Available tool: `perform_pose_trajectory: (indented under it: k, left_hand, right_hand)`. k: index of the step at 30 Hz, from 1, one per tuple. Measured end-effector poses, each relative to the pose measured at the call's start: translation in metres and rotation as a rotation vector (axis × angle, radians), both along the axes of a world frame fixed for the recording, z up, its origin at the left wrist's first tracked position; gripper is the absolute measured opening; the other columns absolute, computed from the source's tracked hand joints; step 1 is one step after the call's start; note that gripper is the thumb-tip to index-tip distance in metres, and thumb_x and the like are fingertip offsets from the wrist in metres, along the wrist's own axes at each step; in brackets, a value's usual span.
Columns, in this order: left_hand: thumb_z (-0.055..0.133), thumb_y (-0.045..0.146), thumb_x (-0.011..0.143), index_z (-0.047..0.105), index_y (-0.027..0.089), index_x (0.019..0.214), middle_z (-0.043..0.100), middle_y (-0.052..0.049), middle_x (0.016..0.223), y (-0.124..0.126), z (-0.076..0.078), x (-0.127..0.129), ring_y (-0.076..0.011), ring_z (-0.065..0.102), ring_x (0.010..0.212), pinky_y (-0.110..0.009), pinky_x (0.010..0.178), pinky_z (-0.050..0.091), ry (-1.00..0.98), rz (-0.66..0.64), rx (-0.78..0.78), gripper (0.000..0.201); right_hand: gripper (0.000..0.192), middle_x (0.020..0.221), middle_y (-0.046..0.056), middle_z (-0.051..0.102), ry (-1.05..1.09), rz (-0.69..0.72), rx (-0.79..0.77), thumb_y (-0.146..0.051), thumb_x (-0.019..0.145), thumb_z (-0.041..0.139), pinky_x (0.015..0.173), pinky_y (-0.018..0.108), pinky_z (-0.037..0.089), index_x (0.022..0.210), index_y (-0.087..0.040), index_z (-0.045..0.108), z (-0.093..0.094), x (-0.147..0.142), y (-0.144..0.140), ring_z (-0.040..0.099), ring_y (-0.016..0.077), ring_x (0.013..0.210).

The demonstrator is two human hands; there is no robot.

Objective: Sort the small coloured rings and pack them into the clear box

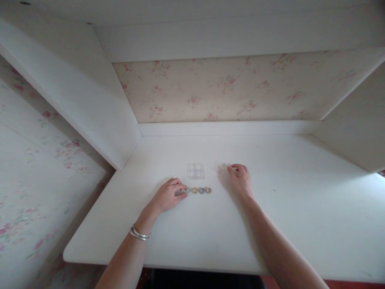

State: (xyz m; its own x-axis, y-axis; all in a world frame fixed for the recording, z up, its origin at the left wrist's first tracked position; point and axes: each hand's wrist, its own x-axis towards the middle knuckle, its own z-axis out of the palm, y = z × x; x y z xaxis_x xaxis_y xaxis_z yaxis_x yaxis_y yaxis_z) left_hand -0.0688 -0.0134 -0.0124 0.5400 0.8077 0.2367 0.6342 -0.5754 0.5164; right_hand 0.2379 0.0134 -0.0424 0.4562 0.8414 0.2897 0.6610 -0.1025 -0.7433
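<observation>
Item: row of small coloured rings (198, 190) on white counter (300, 208), long axis left–right across the person. Clear gridded tray (195, 170) just behind, seemingly empty; judged early stage, rings not yet in tray. Left hand (168, 196) curled, fingertips touching the leftmost ring. Right hand (240, 179) loosely curled beside a faint clear piece (221, 167); its hold cannot be told.

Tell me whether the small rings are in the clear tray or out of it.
Out: the rings lie in a row on the desk, in front of the clear tray.
</observation>
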Motion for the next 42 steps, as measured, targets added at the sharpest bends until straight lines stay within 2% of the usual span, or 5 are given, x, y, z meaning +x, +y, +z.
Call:
perform_pose_trajectory:
  k: [12, 22, 28, 33, 42]
  left_hand:
    - [0.052, 0.032, 0.087, 0.07, 0.025, 0.089, 0.06, -0.003, 0.084, -0.001, 0.002, 0.012, -0.0136, 0.057, 0.077, -0.025, 0.073, 0.047, 0.028, 0.003, -0.011, 0.02]
    - [0.051, 0.032, 0.086, 0.071, 0.023, 0.087, 0.061, -0.002, 0.084, -0.001, 0.002, 0.015, -0.0121, 0.057, 0.073, -0.023, 0.066, 0.046, -0.148, 0.055, -0.194, 0.022]
    - [0.051, 0.039, 0.086, 0.07, 0.02, 0.087, 0.06, -0.002, 0.081, 0.005, 0.005, 0.014, -0.0121, 0.055, 0.069, -0.023, 0.061, 0.044, -0.245, 0.168, -0.199, 0.027]
    - [0.051, 0.042, 0.085, 0.069, 0.019, 0.088, 0.06, -0.002, 0.082, 0.017, 0.008, 0.021, -0.0126, 0.056, 0.071, -0.024, 0.064, 0.045, -0.282, 0.268, -0.146, 0.03]
    - [0.051, 0.036, 0.085, 0.07, 0.019, 0.087, 0.061, -0.003, 0.081, 0.064, 0.008, 0.05, -0.0134, 0.058, 0.073, -0.025, 0.068, 0.047, -0.204, 0.26, 0.004, 0.026]
  right_hand:
    - [0.03, 0.102, 0.006, 0.057, 0.027, 0.003, -0.007, -0.045, 0.078, 0.047, 0.079, 0.034, 0.041, 0.091, -0.022, 0.062, 0.001, 0.0, 0.0, 0.055, 0.0204, 0.088]
    - [0.033, 0.103, 0.008, 0.056, 0.03, 0.023, -0.01, -0.045, 0.079, 0.047, 0.078, 0.034, 0.041, 0.093, -0.02, 0.062, 0.004, -0.003, -0.002, 0.055, 0.0204, 0.088]
    - [0.031, 0.103, 0.007, 0.056, 0.041, 0.019, -0.017, -0.045, 0.079, 0.046, 0.078, 0.033, 0.042, 0.091, -0.021, 0.062, 0.004, -0.001, -0.002, 0.055, 0.0203, 0.087]
    - [0.031, 0.105, 0.007, 0.056, 0.033, 0.034, -0.028, -0.045, 0.081, 0.044, 0.079, 0.033, 0.042, 0.093, -0.021, 0.061, 0.007, -0.001, -0.004, 0.055, 0.0205, 0.089]
    - [0.03, 0.103, 0.006, 0.058, 0.01, 0.03, -0.004, -0.045, 0.081, 0.044, 0.078, 0.033, 0.042, 0.092, -0.023, 0.061, 0.004, 0.001, -0.003, 0.056, 0.0203, 0.088]
